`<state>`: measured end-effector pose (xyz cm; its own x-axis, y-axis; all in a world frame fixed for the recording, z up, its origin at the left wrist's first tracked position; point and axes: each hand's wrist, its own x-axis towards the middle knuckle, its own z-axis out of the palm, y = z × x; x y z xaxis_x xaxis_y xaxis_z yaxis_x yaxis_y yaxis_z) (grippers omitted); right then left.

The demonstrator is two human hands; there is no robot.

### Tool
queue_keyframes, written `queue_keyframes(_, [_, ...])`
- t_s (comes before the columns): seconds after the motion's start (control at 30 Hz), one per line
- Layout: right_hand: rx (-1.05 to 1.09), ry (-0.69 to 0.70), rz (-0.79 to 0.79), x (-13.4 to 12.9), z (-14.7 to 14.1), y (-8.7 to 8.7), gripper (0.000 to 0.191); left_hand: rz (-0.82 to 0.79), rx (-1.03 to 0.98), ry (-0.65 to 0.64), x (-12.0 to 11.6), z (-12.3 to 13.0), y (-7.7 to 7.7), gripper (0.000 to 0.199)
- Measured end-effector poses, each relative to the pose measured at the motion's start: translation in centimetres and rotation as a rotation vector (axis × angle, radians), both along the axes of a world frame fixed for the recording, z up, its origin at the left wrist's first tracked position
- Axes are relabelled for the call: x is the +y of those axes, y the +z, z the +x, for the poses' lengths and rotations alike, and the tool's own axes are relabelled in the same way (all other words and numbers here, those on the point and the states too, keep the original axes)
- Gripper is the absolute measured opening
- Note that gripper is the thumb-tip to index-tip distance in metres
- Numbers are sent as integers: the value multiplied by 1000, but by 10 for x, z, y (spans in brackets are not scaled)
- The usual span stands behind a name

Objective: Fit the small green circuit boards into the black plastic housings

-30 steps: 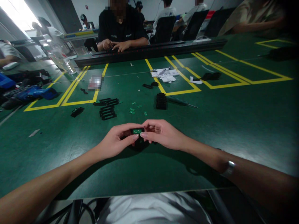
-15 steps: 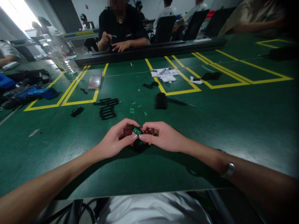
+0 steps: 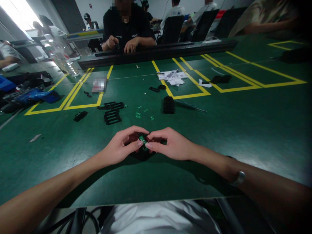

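Note:
Between my two hands sits a small green circuit board [image 3: 142, 139] in a dark frame, low over the near part of the table. My left hand [image 3: 123, 144] grips it from the left, thumb tip on its near side and fingers curving over the far side. My right hand [image 3: 168, 143] closes on it from the right, its thumb close to the other thumb. The fingers hide most of the piece. Just beyond my hands lie several loose green circuit boards [image 3: 138, 115], black slotted frames [image 3: 112, 117] and a stack of black frames [image 3: 168, 105].
A screwdriver [image 3: 192, 106] lies right of the stack. Crumpled white paper [image 3: 173, 76] is farther back. A long black bar [image 3: 158, 52] crosses the table's far side, with a co-worker [image 3: 129, 29] behind it. Blue-and-black tools [image 3: 46, 97] and a clear bottle [image 3: 71, 69] are at left.
The board has turned between my fingers and more of it is now covered. My left fingers reach farther over it. The co-worker's hands across the table have shifted.

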<state>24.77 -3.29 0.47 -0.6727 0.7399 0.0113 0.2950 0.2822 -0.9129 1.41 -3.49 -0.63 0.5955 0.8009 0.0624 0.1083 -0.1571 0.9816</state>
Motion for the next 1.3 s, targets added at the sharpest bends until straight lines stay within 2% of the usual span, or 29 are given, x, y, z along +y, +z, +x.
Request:
queue_keyframes(0.27, [-36, -14, 65, -1, -1, 2, 28, 39, 24, -19, 0, 2, 4, 36])
queue_keyframes(0.53, [-36, -3, 73, -1, -1, -1, 29, 139, 72, -38, 0, 1, 3, 44])
queue_keyframes(0.9, [-57, -26, 164, -2, -2, -1, 27, 316, 147, -64, 1, 0, 1, 46])
queue_keyframes(1.3, [-89, -50, 192, -3, -4, -1, 27, 351, 198, -52, 0, 0, 2, 46])
